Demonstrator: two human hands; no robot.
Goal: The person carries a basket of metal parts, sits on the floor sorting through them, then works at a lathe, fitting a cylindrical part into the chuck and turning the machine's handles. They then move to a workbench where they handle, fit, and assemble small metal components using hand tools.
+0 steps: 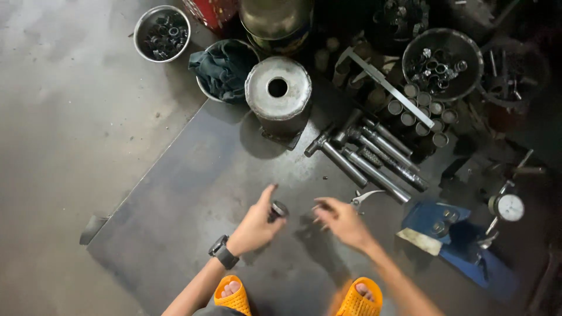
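Note:
My left hand, with a dark watch on its wrist, grips a small dark metal cylinder just above a grey steel plate on the floor. My right hand hovers close beside it with fingers loosely curled around what looks like a thin metal piece; I cannot tell what it is. Pliers lie just beyond my right hand. My feet in orange sandals rest at the plate's near edge.
A row of steel hammers and rods lies right of a heavy metal drum with a centre hole. Bowls of small metal parts, a bowl with a rag, short sleeves, a dial gauge and a blue case surround the plate.

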